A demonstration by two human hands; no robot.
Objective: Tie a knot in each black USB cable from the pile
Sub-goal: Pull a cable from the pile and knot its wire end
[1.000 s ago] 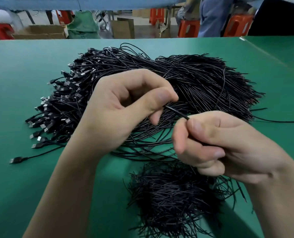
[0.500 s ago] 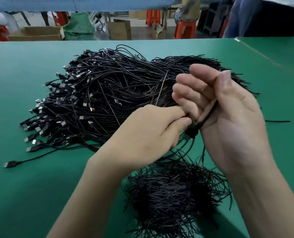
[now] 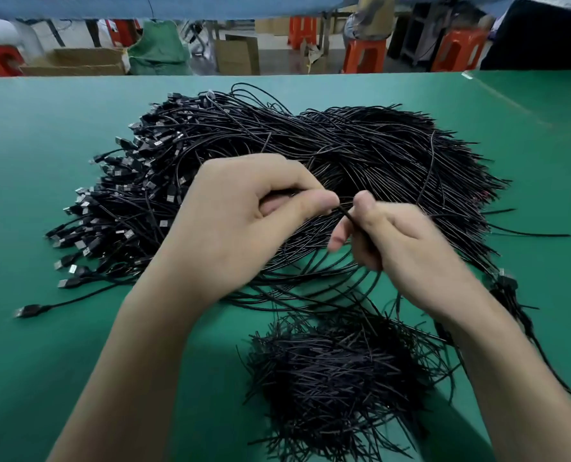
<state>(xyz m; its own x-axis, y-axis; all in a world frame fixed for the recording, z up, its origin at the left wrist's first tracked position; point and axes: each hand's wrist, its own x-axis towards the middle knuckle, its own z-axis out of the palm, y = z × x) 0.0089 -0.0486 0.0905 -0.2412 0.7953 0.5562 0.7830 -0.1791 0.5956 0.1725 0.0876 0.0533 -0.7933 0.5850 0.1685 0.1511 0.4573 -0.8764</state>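
Head view: both hands work 1 black USB cable [image 3: 346, 214] just above the pile [image 3: 360, 151], which spreads under and beyond them. The left hand [image 3: 244, 221] pinches it between thumb and forefinger; the right hand [image 3: 400, 248] curls its fingers round the same strand, just beside that pinch. Thin, light and limp, it should bend readily yet may spring open or slip, so hold it near the free end, the 2 grips close together. A heap of short black strands [image 3: 337, 378] lies between the wrists.
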